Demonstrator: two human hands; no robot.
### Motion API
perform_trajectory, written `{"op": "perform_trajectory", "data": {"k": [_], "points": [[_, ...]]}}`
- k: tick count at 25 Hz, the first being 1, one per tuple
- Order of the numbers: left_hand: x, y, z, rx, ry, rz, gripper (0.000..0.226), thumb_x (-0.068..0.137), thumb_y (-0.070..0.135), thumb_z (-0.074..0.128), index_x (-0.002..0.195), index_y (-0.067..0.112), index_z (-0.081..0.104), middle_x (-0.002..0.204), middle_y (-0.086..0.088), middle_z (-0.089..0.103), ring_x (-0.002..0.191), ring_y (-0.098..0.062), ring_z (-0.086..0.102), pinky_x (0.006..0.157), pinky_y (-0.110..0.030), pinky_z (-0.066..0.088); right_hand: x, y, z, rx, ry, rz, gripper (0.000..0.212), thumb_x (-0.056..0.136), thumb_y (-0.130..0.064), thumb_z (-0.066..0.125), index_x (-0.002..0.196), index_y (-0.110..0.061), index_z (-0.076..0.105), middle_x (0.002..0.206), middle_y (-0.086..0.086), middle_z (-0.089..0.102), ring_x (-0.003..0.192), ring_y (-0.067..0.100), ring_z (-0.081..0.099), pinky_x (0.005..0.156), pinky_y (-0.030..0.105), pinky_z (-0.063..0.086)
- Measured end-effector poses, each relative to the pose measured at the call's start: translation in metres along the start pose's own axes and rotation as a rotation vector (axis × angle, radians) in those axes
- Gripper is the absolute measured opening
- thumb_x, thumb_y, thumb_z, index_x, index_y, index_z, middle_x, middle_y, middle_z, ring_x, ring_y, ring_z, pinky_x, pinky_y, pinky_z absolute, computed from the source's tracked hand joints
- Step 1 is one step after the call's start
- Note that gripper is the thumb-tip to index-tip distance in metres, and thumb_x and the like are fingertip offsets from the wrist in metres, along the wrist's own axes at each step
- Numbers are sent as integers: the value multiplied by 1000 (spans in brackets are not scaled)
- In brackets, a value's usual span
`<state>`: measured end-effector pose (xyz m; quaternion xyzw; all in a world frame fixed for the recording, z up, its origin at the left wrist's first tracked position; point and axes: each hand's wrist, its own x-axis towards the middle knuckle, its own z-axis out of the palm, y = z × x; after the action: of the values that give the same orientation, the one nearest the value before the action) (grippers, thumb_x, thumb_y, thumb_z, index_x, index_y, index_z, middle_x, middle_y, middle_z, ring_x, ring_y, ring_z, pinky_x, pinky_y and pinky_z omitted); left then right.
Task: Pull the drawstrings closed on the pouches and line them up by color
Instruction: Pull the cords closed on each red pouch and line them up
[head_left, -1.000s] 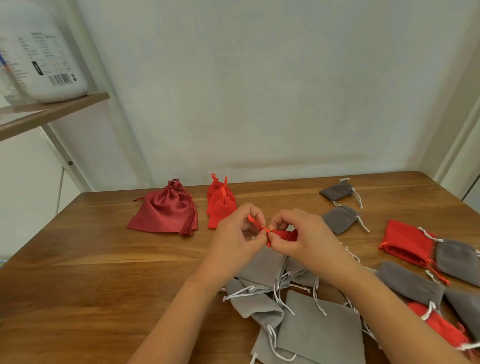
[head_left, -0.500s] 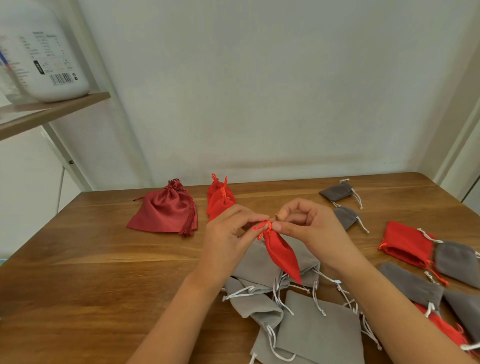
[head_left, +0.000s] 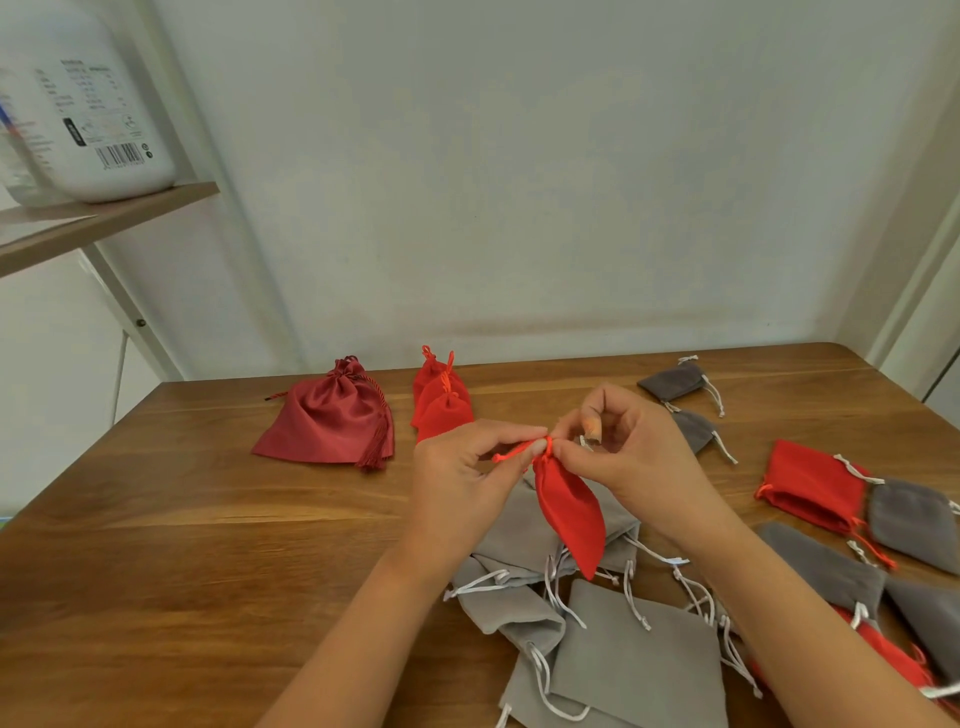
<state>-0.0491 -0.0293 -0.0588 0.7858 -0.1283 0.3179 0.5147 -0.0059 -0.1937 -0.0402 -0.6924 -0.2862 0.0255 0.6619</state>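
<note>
The left hand (head_left: 462, 488) and right hand (head_left: 628, 467) pinched the cord (head_left: 511, 453) at the neck of a red pouch (head_left: 571, 514), which hung above heaped grey pouches (head_left: 634, 654). Behind them, cinched red pouches (head_left: 441, 410) lay beside a dark red bag (head_left: 327, 421) on the wooden table (head_left: 182, 519), against a pale wall (head_left: 519, 182).

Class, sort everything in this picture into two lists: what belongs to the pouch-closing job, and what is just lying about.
Belongs to the job: small red pouch, pinched at its drawstring by left hand and right hand; closed red pouches; dark red satin pouch; light grey pouches; dark grey pouches; open red pouch.
Just lying about: white jug; shelf.
</note>
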Motion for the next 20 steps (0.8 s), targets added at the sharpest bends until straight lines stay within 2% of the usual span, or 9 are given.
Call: {"op": "perform_trajectory", "data": {"k": [2, 4, 7, 9, 13, 15, 18, 20], "points": [[-1, 1, 1, 10, 2, -38, 12, 79, 18, 72, 91, 21, 75, 88, 11, 73, 84, -3, 68, 72, -30, 57, 0, 4, 1, -146, 18, -24, 41, 79, 6, 63, 64, -27, 44, 76, 5, 63, 73, 17, 58, 69, 35, 48], [-1, 3, 2, 0, -9, -54, 9, 79, 20, 70, 88, 21, 73, 91, 12, 72, 89, -2, 67, 76, -27, 56, 1, 4, -4, -268, 50, -42, 42, 79, 3, 63, 63, -31, 44, 75, 1, 62, 73, 14, 57, 69, 33, 48], [-1, 9, 3, -31, -72, -59, 9, 82, 13, 70, 88, 20, 73, 90, 10, 73, 90, -3, 67, 78, -22, 53, 2, 1, -9, -406, 69, -114, 32, 79, 3, 62, 66, -17, 41, 73, -2, 60, 70, 10, 55, 65, 30, 46], [-1, 10, 3, -105, -100, -103, 13, 82, 8, 70, 87, 19, 72, 90, 7, 74, 89, -6, 68, 76, -21, 53, 1, 2, -8, -412, 72, -112, 28, 80, 4, 61, 67, -12, 42, 74, -2, 60, 70, 10, 54, 66, 32, 45], [4, 10, 0, -260, -111, -203, 10, 78, 4, 71, 81, 13, 72, 91, 1, 74, 90, -13, 69, 80, -26, 53, 4, 1, -11, -140, 4, 6, 47, 88, 3, 57, 64, -36, 47, 80, -7, 61, 77, 10, 54, 74, 32, 45], [3, 12, 2, -282, -145, -216, 6, 78, 4, 71, 82, 8, 72, 94, -2, 74, 93, -15, 69, 83, -26, 53, 3, 2, -12, -223, -22, -25, 47, 89, 3, 55, 67, -37, 43, 82, -7, 61, 79, 9, 55, 75, 28, 43], [1, 17, 4, -277, -162, -233, 8, 78, -3, 69, 82, 4, 71, 96, -1, 73, 94, -11, 69, 82, -20, 52, 2, 3, -8, -467, -20, -143, 44, 90, -1, 51, 74, -40, 36, 82, -6, 57, 76, 9, 53, 66, 21, 41], [0, 18, 4, -292, -159, -240, 7, 78, -4, 69, 81, 2, 70, 94, -1, 74, 95, -11, 69, 82, -20, 52, 0, 4, -4, -529, -35, -198, 30, 88, -8, 45, 81, -37, 37, 79, -5, 54, 71, 9, 50, 62, 19, 38]]}}
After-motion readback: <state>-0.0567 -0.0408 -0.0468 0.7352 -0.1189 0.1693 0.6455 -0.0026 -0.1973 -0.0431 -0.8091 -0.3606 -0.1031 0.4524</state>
